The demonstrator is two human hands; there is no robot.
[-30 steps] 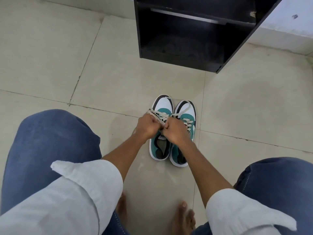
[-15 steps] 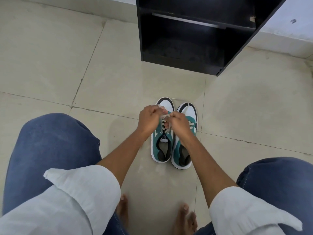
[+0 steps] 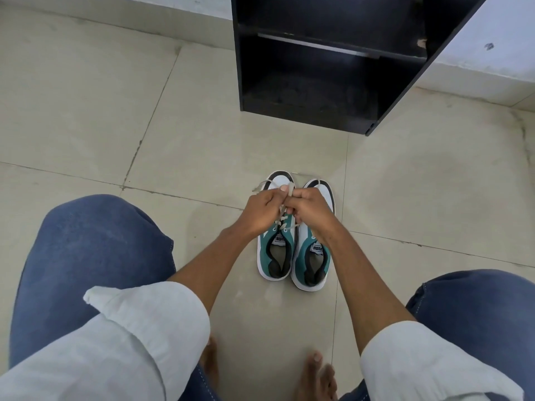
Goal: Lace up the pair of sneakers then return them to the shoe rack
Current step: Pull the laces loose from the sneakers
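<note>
— Two sneakers sit side by side on the tiled floor [image 3: 86, 111], toes toward the shoe rack [image 3: 304, 91]. Which one are we on?

— We work the left sneaker [image 3: 276, 247]. Our left hand [image 3: 260, 211] and right hand [image 3: 311, 208] meet above its tongue, each closed around a strand of the pale lace [image 3: 285, 219], pulled up taut from the top eyelets.

— So we judge this the tying step?

— Likely the knot on that sneaker. Whether the right sneaker [image 3: 314, 256] is tied, we cannot tell; our right hand covers its front.

— And next?

— We need to cross the strands, cinch them down, then lift the pair into the rack's open lower shelf, which stands near, just ahead.
</note>
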